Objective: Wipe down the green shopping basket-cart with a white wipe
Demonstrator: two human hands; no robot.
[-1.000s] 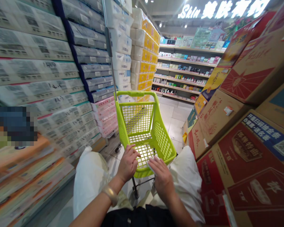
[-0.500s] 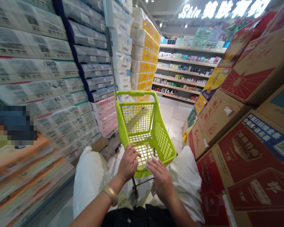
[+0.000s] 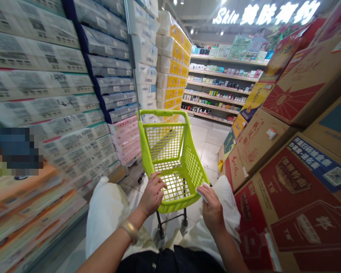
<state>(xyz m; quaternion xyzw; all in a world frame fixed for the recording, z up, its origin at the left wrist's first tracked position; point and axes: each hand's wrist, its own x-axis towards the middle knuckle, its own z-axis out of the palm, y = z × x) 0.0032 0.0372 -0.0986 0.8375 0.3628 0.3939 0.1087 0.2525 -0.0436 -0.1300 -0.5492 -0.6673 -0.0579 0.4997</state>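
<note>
A lime-green shopping cart (image 3: 184, 201) with a lattice basket stands between my knees, its near rim facing me. My left hand (image 3: 152, 194) rests at the near left corner of the basket, fingers curled over the rim. A gold bangle (image 3: 129, 230) circles that wrist. At the near right corner, my right hand (image 3: 213, 210) presses a folded white wipe (image 3: 201, 190) against the rim. Its fingers lie close together over the wipe, which they partly cover. Nothing lies in the visible part of the basket.
Tall stacks of wrapped tissue packs (image 3: 59, 81) rise on the left. Red and brown cartons (image 3: 295, 182) crowd the right side. Beyond the cart, tiled floor (image 3: 206, 151) leads to product shelves (image 3: 221, 85). A metal pole (image 3: 131, 49) rises beside the cart's far left corner.
My right hand has slid right with the wipe, from the middle of the near rim to the right corner. My left hand keeps nearly the same place on the rim.
</note>
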